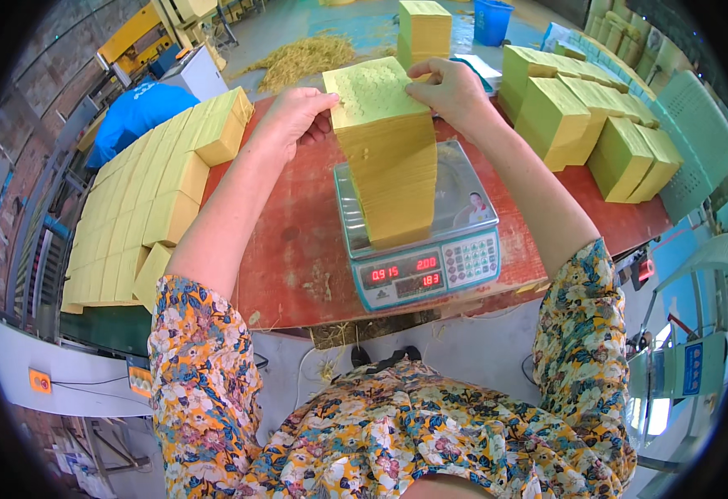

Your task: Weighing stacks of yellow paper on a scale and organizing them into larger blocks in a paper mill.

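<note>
A tall stack of yellow paper (389, 175) stands on the metal pan of a digital scale (472, 212), whose red display is lit. Its top face is paler and dotted with small marks. At the upper left corner, my left hand (296, 121) has thumb and fingers closed on the edge of the paper. My right hand (457, 93) pinches the upper right edge, its fingertips curled over the top. How many sheets are between the fingers cannot be made out.
Many yellow paper blocks (131, 200) are piled left of the red table (289, 249). More paper stacks (559, 116) stand on the right, beside a green perforated chair back (696, 141). Another stack (424, 33), a blue bin (492, 21) and loose yellow scraps (306, 62) lie beyond.
</note>
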`<state>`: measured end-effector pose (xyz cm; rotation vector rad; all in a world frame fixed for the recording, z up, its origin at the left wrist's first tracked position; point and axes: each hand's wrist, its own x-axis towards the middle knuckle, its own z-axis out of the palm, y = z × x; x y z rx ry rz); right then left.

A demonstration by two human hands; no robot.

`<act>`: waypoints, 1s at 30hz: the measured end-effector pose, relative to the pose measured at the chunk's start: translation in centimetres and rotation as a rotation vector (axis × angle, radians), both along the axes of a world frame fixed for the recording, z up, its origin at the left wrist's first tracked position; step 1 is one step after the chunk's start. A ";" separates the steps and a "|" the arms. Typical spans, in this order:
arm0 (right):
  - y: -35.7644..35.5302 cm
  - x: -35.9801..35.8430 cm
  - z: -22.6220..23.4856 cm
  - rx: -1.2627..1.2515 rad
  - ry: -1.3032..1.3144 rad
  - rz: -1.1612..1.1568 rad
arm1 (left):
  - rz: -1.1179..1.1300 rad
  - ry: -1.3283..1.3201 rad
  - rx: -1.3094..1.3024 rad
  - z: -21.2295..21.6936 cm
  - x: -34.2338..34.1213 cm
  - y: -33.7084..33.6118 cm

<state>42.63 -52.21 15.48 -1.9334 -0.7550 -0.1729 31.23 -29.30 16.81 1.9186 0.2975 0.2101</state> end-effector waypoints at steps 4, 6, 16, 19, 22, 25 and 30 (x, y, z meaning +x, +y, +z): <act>-0.1 -0.2 -0.2 0.015 0.023 -0.004 | -0.019 -0.031 0.014 -0.3 -0.2 -0.2; -0.2 0.0 -0.3 0.045 0.016 0.013 | -0.004 -0.050 0.030 -0.4 -0.4 -0.5; -5.2 -5.1 -2.3 0.287 0.139 0.049 | 0.161 -0.181 -0.176 -3.8 -8.5 1.0; -7.6 -8.5 -6.1 0.402 0.264 0.070 | 0.327 -0.163 -0.201 -7.5 -13.9 3.5; -10.1 -10.2 -9.4 0.507 0.374 0.040 | 0.426 -0.142 -0.367 -10.4 -18.7 5.9; -11.3 -9.9 -11.7 0.530 0.485 0.019 | 0.573 -0.051 -0.416 -12.3 -21.9 6.9; -10.8 -9.5 -12.6 0.553 0.540 0.026 | 0.592 -0.040 -0.414 -13.3 -23.5 6.3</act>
